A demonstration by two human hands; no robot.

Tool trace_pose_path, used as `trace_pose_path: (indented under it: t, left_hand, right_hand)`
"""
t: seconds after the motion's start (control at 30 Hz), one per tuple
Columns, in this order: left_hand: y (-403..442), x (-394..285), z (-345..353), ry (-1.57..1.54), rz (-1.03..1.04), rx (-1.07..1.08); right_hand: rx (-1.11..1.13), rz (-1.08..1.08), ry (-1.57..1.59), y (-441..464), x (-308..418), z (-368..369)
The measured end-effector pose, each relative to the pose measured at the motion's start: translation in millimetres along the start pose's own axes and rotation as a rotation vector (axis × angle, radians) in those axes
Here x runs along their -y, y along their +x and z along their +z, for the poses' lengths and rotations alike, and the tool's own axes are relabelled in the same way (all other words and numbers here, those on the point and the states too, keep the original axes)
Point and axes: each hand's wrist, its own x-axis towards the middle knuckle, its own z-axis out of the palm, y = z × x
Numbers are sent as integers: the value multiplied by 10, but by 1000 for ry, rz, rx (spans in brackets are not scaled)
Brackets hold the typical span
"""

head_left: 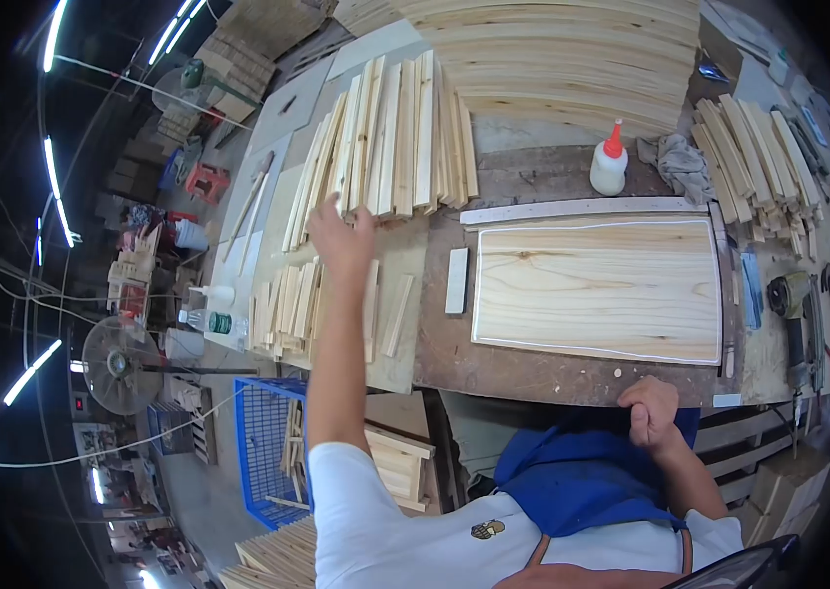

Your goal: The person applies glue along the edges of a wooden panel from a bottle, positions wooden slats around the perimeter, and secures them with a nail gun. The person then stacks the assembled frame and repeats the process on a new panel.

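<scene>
My left hand [341, 236] reaches out to the near ends of a large pile of wooden strips [385, 137]. Its thumb and fingers are spread at the ends of the strips, and I cannot tell whether they touch. My right hand [650, 407] is curled into a fist at the table's front edge, with nothing showing in it. Just beyond it lies a flat wooden board [596, 290] with a thin white line of glue running along its edges. A wooden stop strip [582, 211] lies along the board's far side, and a short wooden piece [457, 281] is left of it.
A glue bottle [609, 167] with a red tip stands behind the board beside a grey rag [678, 165]. More strips [753, 167] and a nail gun [790, 304] are at the right. Shorter strips [287, 304] lie at the left, above a blue crate [267, 447].
</scene>
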Motion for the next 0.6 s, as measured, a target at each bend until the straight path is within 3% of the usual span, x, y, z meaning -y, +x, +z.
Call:
trace_pose_path:
  t: [0.07, 0.17, 0.6]
  left_hand:
    - [253, 309, 215, 52, -3, -5]
    - [510, 513, 378, 108, -220, 369]
    - [674, 509, 279, 316, 12, 512]
  right_hand:
    - [-42, 23, -11, 9, 10, 54]
    - [-65, 27, -34, 3, 17, 108]
    - [-11, -9, -133, 115, 100, 155]
